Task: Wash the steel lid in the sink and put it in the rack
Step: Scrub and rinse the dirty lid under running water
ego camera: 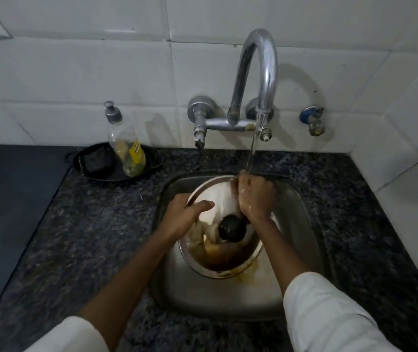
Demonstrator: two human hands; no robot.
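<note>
A round steel lid (228,257) with a black knob (232,228) is held tilted over the steel sink (302,219), its lower part smeared brown. My left hand (183,215) grips the lid's left rim, thumb across the top face. My right hand (255,199) presses on the lid's upper right part, wet, fingers curled over the rim. Water runs from the tap (258,72) onto the right hand and the lid's top edge. No rack is in view.
A soap bottle (126,148) leans in a black dish (91,171) with a dark scrubber (98,161) on the speckled granite counter (88,224) at the back left. A dark surface (12,199) lies to the left. A small valve (313,120) sits on the tiled wall.
</note>
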